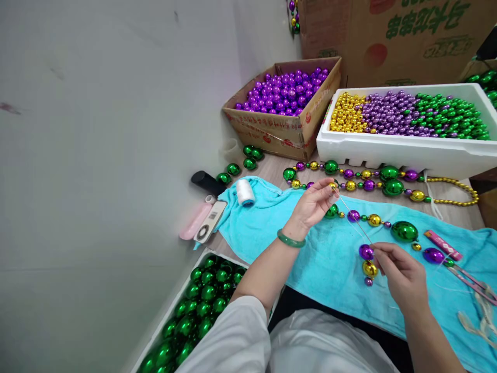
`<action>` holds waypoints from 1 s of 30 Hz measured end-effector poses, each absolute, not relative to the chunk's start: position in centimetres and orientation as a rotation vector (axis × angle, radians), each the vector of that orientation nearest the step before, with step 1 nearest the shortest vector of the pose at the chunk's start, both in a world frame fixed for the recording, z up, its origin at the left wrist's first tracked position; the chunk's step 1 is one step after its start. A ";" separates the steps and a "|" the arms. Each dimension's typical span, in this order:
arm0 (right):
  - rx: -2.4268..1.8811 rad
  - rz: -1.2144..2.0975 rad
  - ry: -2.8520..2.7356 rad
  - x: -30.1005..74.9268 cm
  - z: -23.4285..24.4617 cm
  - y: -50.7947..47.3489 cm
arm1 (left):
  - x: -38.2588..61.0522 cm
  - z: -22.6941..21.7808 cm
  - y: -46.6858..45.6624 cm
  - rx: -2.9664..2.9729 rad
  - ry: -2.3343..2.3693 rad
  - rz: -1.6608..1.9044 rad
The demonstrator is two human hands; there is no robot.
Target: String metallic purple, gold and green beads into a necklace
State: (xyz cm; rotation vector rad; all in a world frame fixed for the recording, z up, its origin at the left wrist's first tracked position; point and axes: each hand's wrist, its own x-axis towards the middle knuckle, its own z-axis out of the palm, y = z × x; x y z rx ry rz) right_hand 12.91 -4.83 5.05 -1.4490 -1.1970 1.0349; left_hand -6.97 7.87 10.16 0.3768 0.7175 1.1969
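Note:
My left hand (pixel 313 203), a green bangle (pixel 291 239) on its wrist, pinches a small gold bead (pixel 333 185) at the upper end of a long thin needle (pixel 352 215). The needle's lower end is between the fingers of my right hand (pixel 402 274), which is closed. Beside those fingers are a purple bead (pixel 365 252), a gold bead (pixel 370 269) and a small purple bead (pixel 368 282) in a column. Beyond my hands, a row of mixed beads with a large green one (pixel 404 231) lies on the turquoise towel (pixel 330 259).
A finished-looking bead necklace (pixel 393 187) lies behind the towel. Further back stand a carton of purple beads (pixel 267 127) and a white foam box (pixel 388 146) of small beads. A thread spool (pixel 245 192) is left; scissors (pixel 471 280) lie right. Green beads (pixel 204 309) fill a box below.

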 end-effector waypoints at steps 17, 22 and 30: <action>-1.493 1.093 -1.161 13.4 5.1 -5.2 | -7.0 9.9 7.2 0.747 0.715 1.264; -1.487 1.093 -1.160 13.4 5.1 -5.1 | -5.9 9.1 6.3 0.799 0.707 1.222; -1.385 1.115 -1.106 13.2 5.1 -4.4 | -6.7 7.3 1.8 1.066 0.875 0.998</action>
